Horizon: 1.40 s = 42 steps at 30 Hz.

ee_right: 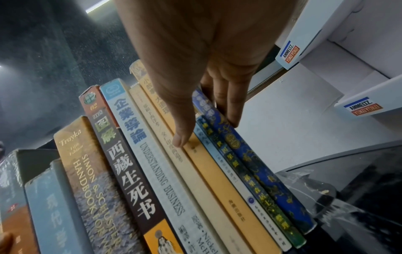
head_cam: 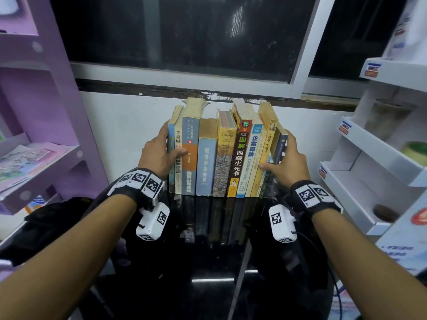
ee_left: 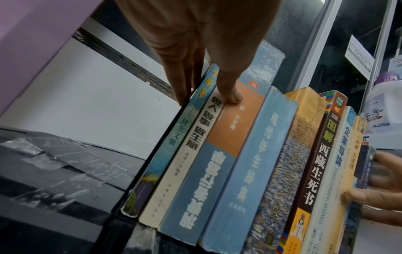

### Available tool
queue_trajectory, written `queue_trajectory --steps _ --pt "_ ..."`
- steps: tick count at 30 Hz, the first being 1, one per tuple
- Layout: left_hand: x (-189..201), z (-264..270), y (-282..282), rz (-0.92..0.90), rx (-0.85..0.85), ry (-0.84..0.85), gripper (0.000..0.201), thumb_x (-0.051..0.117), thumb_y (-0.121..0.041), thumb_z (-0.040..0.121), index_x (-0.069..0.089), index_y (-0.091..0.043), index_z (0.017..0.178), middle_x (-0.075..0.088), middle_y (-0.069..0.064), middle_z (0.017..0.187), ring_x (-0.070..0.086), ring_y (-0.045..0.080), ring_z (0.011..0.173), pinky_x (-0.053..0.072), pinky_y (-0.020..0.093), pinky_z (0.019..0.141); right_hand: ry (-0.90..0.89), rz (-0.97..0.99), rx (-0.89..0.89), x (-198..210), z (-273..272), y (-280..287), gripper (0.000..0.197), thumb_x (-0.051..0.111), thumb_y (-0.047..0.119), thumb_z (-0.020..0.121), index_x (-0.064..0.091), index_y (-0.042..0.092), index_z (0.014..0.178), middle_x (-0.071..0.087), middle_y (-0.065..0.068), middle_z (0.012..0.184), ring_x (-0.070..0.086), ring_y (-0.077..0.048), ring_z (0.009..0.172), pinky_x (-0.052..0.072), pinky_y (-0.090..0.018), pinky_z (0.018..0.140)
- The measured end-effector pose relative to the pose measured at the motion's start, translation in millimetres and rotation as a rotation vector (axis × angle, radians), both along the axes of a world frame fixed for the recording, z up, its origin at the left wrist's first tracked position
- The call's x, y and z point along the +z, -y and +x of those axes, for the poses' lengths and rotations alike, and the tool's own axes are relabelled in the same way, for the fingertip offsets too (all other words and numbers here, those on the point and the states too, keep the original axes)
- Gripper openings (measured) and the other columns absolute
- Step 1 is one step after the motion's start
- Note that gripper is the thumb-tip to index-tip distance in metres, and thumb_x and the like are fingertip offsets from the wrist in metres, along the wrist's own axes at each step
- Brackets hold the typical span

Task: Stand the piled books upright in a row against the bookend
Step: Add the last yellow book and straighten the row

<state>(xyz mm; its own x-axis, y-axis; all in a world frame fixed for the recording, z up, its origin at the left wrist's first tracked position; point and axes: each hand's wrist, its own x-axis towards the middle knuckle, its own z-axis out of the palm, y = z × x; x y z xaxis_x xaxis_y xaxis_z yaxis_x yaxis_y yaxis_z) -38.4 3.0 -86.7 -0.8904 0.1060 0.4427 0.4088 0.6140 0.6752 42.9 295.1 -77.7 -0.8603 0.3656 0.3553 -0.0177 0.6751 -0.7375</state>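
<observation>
Several books [head_cam: 227, 155] stand upright in a row, spines toward me, on a glossy black table [head_cam: 208, 269] against a white wall. My left hand [head_cam: 165, 146] is at the row's left end: straight fingers [ee_left: 180, 89] lie flat on a thin black bookend [ee_left: 150, 163] outside the first book, and the thumb rests on the orange-and-blue spine [ee_left: 234, 123]. My right hand [head_cam: 280, 155] is at the right end: fingers [ee_right: 230, 106] press the dark blue outer book [ee_right: 250, 154], with the thumb on a yellow spine [ee_right: 217, 171]. The books on the right lean slightly left.
A purple shelf unit [head_cam: 39, 125] with papers stands close on the left, a white cardboard display rack [head_cam: 369, 162] close on the right. A dark window [head_cam: 184, 31] sits above the books. A clear plastic piece [ee_right: 319, 190] lies at the row's right foot.
</observation>
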Motion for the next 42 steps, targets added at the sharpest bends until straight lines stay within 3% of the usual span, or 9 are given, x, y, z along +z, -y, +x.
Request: queue_trajectory --steps 3,10,19,22,25,28,31,36,42 --pt "1 0 3 0.006 -0.005 0.012 0.064 0.070 -0.029 0.084 0.035 -0.026 0.138 0.066 0.007 0.117 0.062 0.029 0.105 0.052 0.041 0.087 0.001 -0.018 0.013 4 4 1 0.086 0.080 0.015 0.075 0.027 0.026 0.142 0.060 -0.004 0.127 0.058 -0.013 0.105 0.051 -0.043 0.090" --pt "11 5 3 -0.009 -0.042 0.064 0.062 0.070 -0.022 0.084 0.034 -0.016 0.134 0.061 0.009 0.121 0.058 0.022 0.099 0.042 0.030 0.079 0.051 -0.013 0.011 11 7 0 0.084 0.079 0.019 0.077 0.027 0.026 0.142 0.057 -0.006 0.133 0.059 -0.030 0.117 0.050 -0.047 0.092" --pt "14 15 13 -0.046 -0.082 0.061 0.075 0.071 -0.018 0.084 0.025 -0.014 0.142 0.053 0.011 0.134 0.055 0.028 0.119 0.042 0.033 0.089 0.040 0.071 -0.044 19 24 1 0.088 0.078 0.024 0.079 0.025 0.018 0.148 0.047 -0.008 0.144 0.051 -0.030 0.126 0.042 -0.046 0.102" --pt "14 13 22 -0.062 -0.053 0.090 0.091 0.073 -0.025 0.082 0.012 -0.015 0.150 0.040 0.013 0.147 0.044 0.029 0.132 0.037 0.042 0.106 -0.042 0.198 -0.139 22 25 2 0.084 0.074 0.033 0.082 0.026 0.017 0.149 0.034 -0.007 0.153 0.035 -0.027 0.139 0.030 -0.046 0.111" --pt "17 11 32 -0.105 -0.031 0.070 0.092 0.070 -0.031 0.084 0.009 -0.016 0.151 0.032 0.012 0.153 0.035 0.026 0.138 0.032 0.042 0.111 -0.194 0.349 -0.134 29 25 16 0.071 0.065 0.035 0.088 0.031 0.018 0.147 0.025 -0.004 0.157 0.024 -0.022 0.144 0.021 -0.042 0.117" --pt "26 11 40 -0.163 -0.039 0.006 0.082 0.064 -0.032 0.089 0.013 -0.016 0.152 0.029 0.009 0.154 0.031 0.024 0.140 0.027 0.039 0.112 -0.307 0.647 -0.011 33 25 48 0.063 0.055 0.036 0.092 0.031 0.021 0.148 0.023 -0.003 0.158 0.018 -0.021 0.146 0.012 -0.042 0.119" --pt "35 7 48 -0.210 -0.069 -0.037 0.070 0.056 -0.032 0.093 0.018 -0.017 0.151 0.028 0.006 0.155 0.028 0.022 0.141 0.023 0.035 0.114 -0.307 0.984 0.198 23 20 86 0.061 0.047 0.037 0.095 0.027 0.020 0.150 0.019 -0.004 0.159 0.008 -0.022 0.148 0.000 -0.040 0.119" --pt "40 -6 58 -0.277 -0.172 -0.081 0.059 0.051 -0.029 0.097 0.026 -0.019 0.149 0.031 0.003 0.154 0.029 0.018 0.140 0.021 0.027 0.111 -0.241 1.347 0.508 -17 -2 135 0.067 0.044 0.044 0.094 0.026 0.014 0.151 0.019 -0.008 0.159 0.005 -0.029 0.148 0.006 -0.052 0.117" --pt "37 -28 60 -0.241 -0.270 -0.086 0.056 0.049 -0.030 0.097 0.029 -0.022 0.149 0.029 -0.001 0.155 0.027 0.015 0.141 0.024 0.028 0.112 -0.213 1.526 0.612 -45 -37 159 0.075 0.048 0.049 0.091 0.026 0.009 0.150 0.022 -0.012 0.158 0.008 -0.029 0.148 0.001 -0.054 0.118"
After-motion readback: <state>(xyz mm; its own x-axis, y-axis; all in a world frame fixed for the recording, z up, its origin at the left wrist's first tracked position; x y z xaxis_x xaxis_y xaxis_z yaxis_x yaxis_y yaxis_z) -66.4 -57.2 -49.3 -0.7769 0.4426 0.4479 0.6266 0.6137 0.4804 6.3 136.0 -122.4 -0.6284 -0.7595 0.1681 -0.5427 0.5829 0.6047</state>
